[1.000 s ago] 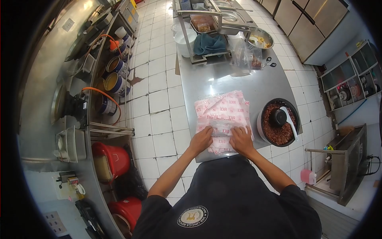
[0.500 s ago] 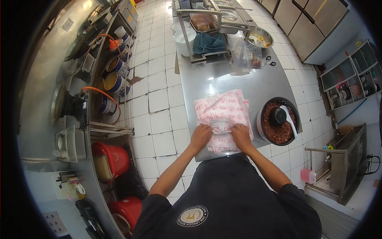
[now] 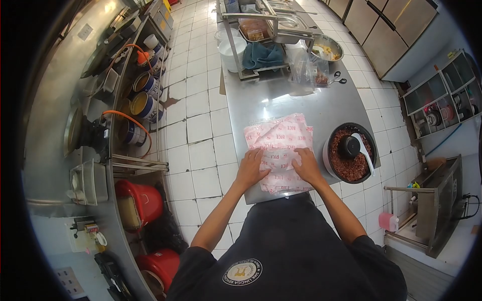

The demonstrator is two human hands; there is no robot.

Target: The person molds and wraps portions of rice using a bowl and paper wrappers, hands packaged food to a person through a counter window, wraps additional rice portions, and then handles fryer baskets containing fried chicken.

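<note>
Loosely curled, with thumbs apart from fingers, the left hand [image 3: 252, 169] and right hand [image 3: 305, 166] flank a clear plastic-covered part of the pink printed paper [image 3: 279, 131], touching it on either side; whether they pinch it I cannot tell. The paper lies in a stack at the near end of the steel table [image 3: 271, 98]. Just right stands a pot [image 3: 329, 159] of reddish-brown rice [image 3: 346, 168], a white paddle [image 3: 365, 153] resting in it. Farther back are plastic bags [image 3: 303, 70], scissors [image 3: 337, 78] and a blue-green cloth [image 3: 262, 55].
</note>
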